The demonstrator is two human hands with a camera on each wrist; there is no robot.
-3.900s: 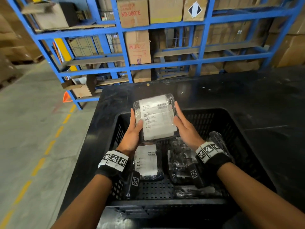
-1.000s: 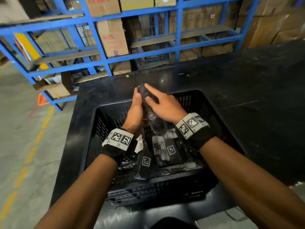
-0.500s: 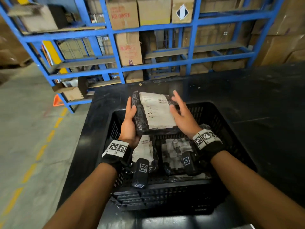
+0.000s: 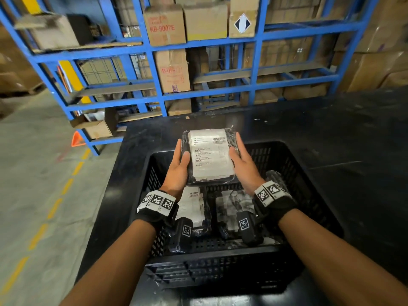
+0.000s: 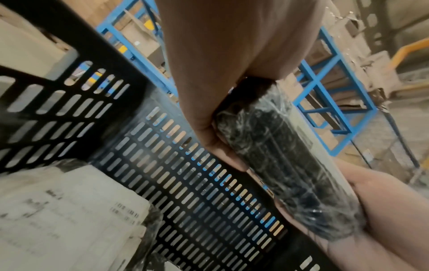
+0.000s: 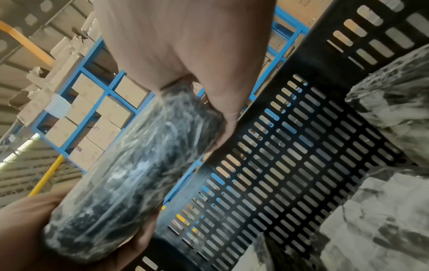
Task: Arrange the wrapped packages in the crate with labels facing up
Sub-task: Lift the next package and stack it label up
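Observation:
A black wrapped package (image 4: 210, 156) with its white label facing up is held level above the far half of the black slotted crate (image 4: 309, 173). My left hand (image 4: 178, 171) grips its left edge and my right hand (image 4: 242, 166) grips its right edge, thumbs on top. The left wrist view shows the package's dark side (image 5: 285, 155) between both palms; so does the right wrist view (image 6: 139, 165). On the crate floor lie a label-up package (image 4: 192, 206) at the left and a crumpled one (image 4: 231, 208) beside it. Another package (image 4: 274, 176) leans at the right wall.
The crate sits on a black table (image 4: 342, 140). Blue shelving (image 4: 254, 40) with cardboard boxes (image 4: 165, 25) stands behind it. A concrete floor with a dashed yellow line (image 4: 53, 208) runs along the left.
A second ago the package stood on edge between my hands, dark side showing. It has been turned flat with the label up and is held slightly higher.

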